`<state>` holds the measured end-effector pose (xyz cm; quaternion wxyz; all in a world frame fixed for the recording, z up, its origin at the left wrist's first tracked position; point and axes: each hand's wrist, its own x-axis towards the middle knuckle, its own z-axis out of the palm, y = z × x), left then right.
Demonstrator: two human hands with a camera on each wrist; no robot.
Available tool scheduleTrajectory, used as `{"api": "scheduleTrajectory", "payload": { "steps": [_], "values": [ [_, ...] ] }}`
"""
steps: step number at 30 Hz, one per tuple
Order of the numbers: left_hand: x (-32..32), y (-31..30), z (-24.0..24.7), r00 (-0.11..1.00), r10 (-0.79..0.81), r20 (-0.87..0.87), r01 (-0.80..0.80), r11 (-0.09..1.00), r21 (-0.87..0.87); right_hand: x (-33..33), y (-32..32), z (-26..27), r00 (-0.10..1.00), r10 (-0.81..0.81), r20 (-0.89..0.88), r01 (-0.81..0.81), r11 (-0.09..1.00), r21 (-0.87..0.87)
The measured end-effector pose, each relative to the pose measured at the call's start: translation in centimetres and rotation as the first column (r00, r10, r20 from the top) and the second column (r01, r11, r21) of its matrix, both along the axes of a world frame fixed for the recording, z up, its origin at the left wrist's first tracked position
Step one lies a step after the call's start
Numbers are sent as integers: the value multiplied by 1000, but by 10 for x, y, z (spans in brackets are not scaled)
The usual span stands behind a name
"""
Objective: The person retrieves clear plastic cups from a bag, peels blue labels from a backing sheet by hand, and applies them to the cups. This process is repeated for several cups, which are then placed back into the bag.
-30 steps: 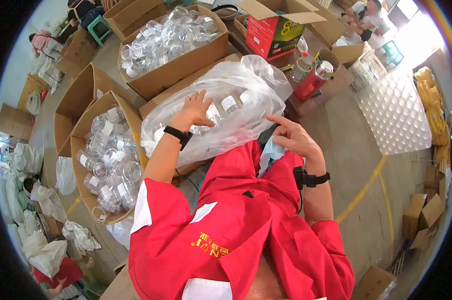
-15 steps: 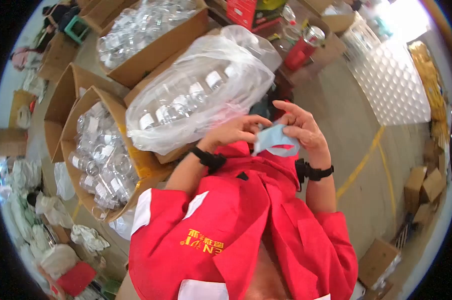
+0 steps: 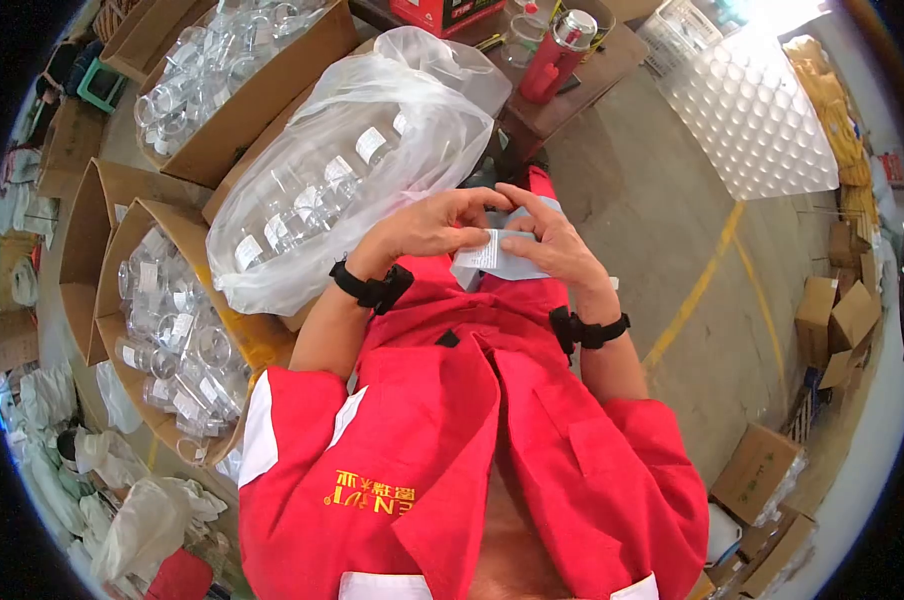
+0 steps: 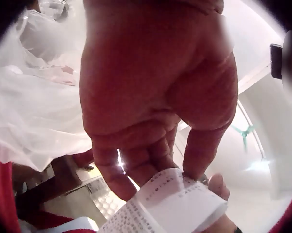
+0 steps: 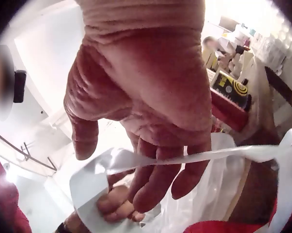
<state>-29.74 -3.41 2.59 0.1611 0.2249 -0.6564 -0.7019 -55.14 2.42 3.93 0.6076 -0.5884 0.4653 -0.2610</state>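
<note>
Both hands meet over the red trousers at a strip of printed labels (image 3: 484, 255) on pale blue backing. My left hand (image 3: 434, 226) pinches the white printed end (image 4: 180, 199) between thumb and fingers. From the other side, my right hand (image 3: 564, 252) holds the strip with curled fingers; its backing (image 5: 90, 194) runs across them in the right wrist view. Left of the hands, a clear plastic bag (image 3: 412, 75) lies over a row of clear bottles (image 3: 310, 205) with white labels.
Cardboard boxes of clear bottles stand at left (image 3: 105, 300) and far left (image 3: 262, 110). A red flask (image 3: 557, 65) stands on a brown table (image 3: 612, 50). Bubble sheeting (image 3: 762, 115) hangs at right, with several cartons (image 3: 762, 470) beyond the yellow floor line (image 3: 692, 295).
My left hand has left the bagged bottles and come across to the label strip by my right hand. The strip is now stretched between both hands, and the head view has shifted.
</note>
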Motion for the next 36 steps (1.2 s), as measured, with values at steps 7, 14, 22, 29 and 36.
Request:
{"api": "scheduleTrajectory", "payload": {
  "steps": [7,14,22,29,36],
  "values": [
    [-5,44,-3,835,515,194,-426,828,-365,11,3,-19,990,-138,34,137,990,23],
    [-8,78,-29,907,364,214,-404,895,190,23,7,-36,994,32,108,-33,999,14],
    [9,85,-40,939,337,68,-339,876,343,22,8,-28,991,106,83,-113,990,83],
    [69,83,-14,858,472,201,-501,855,132,8,5,-23,987,2,158,-27,987,158],
    [221,83,-7,220,946,238,-932,276,-235,-6,2,-35,976,-85,201,49,983,176]
  ]
}}
